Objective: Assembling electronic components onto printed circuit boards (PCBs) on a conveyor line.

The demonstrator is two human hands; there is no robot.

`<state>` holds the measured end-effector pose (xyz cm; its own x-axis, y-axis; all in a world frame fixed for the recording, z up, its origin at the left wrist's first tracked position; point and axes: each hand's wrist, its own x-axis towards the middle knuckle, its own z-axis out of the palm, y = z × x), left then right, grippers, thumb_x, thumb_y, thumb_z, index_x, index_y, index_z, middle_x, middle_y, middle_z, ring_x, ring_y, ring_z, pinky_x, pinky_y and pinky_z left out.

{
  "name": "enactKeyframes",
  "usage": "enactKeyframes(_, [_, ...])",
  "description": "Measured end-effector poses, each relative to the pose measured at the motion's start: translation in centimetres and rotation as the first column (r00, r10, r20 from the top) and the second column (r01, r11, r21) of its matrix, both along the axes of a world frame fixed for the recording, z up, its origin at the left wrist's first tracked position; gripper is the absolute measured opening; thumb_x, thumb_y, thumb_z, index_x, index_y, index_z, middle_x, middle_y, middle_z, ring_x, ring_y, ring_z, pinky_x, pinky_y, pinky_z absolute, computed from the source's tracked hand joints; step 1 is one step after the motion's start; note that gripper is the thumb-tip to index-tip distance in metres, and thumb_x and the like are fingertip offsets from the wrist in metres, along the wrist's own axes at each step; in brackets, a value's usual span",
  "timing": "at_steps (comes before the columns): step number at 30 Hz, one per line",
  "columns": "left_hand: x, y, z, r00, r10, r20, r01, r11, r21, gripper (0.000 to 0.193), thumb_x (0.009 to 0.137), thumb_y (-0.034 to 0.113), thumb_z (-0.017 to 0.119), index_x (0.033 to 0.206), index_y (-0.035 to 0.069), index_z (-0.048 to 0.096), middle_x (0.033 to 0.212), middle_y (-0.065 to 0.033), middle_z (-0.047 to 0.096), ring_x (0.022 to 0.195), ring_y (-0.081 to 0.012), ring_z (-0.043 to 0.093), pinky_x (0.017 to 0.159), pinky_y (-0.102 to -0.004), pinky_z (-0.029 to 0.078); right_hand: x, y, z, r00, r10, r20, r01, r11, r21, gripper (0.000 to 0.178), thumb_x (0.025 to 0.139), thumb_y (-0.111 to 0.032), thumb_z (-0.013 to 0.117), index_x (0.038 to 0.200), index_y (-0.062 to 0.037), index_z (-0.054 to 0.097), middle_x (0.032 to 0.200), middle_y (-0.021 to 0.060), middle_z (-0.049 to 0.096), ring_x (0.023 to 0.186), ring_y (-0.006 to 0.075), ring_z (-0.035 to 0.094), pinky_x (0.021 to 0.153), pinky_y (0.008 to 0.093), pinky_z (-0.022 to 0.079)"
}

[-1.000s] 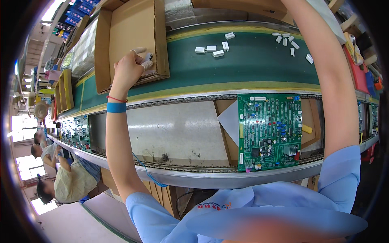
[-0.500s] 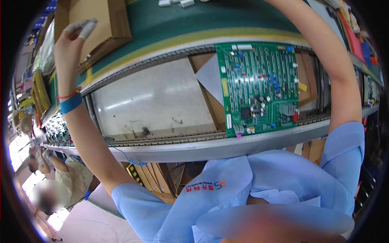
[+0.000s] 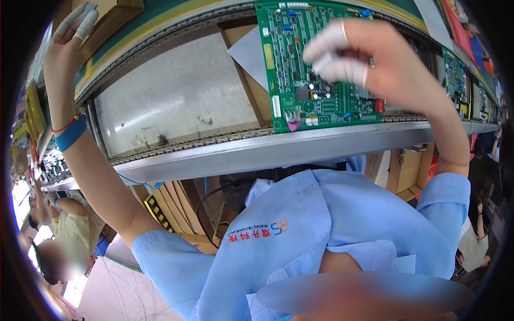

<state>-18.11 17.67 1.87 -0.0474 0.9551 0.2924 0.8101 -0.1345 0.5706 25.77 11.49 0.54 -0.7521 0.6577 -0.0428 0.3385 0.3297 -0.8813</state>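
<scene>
A green circuit board (image 3: 286, 59) crowded with small components lies across the conveyor rails in front of me. Over its right half is my right hand (image 3: 375, 56), white finger cots on its fingers, thumb and fingers pinched around a small white part (image 3: 323, 64). The hand hides much of the board beneath it. At the far left my left hand (image 3: 63, 48), also in white finger cots, is raised beside a cardboard box (image 3: 115, 21). Its fingertips are closed together on a small greyish piece too indistinct to name.
A metal conveyor rail (image 3: 214, 151) runs along my front, with a pale metal plate (image 3: 171, 99) left of the board. More circuit boards (image 3: 455, 80) sit farther right on the line. Another person (image 3: 75, 227) is at the lower left. Cardboard (image 3: 171, 208) stands below the rail.
My right hand has come back from beyond the far edge to over the board, now with a small white part. The view has shifted, so the board and box appear higher and farther left.
</scene>
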Motion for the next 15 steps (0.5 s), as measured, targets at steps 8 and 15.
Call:
enactKeyframes(8, [7.5,-7.1,-0.8,0.99,-0.127,0.056,0.132,0.986,-0.098,0.041,0.092,0.031,0.063,0.122,0.003,0.062,0.104,-0.0072,0.071,0.101,-0.0148,0.065,0.097,-0.0275,0.045,2.1,-7.0,-2.1,0.965,-0.071,0.252,-0.008,0.954,0.301,0.011,0.085,-0.012,0.065,0.093,-0.0045,0.065,0.089,0.0088,0.066,0.08,0.0288,0.064,0.066,0.0385,0.049])
enactKeyframes(15, [7.9,-9.6,-2.7,0.967,-0.229,0.108,0.242,0.963,-0.121,0.042,0.088,0.027,0.071,0.12,0.002,0.063,0.108,-0.0083,0.068,0.101,-0.0161,0.064,0.092,-0.0254,0.048,1.6,-7.7,-3.0,0.945,-0.165,0.283,-0.005,0.856,0.517,0.01,0.083,-0.013,0.065,0.091,-0.007,0.068,0.083,0.0064,0.064,0.076,0.0285,0.063,0.062,0.0401,0.048])
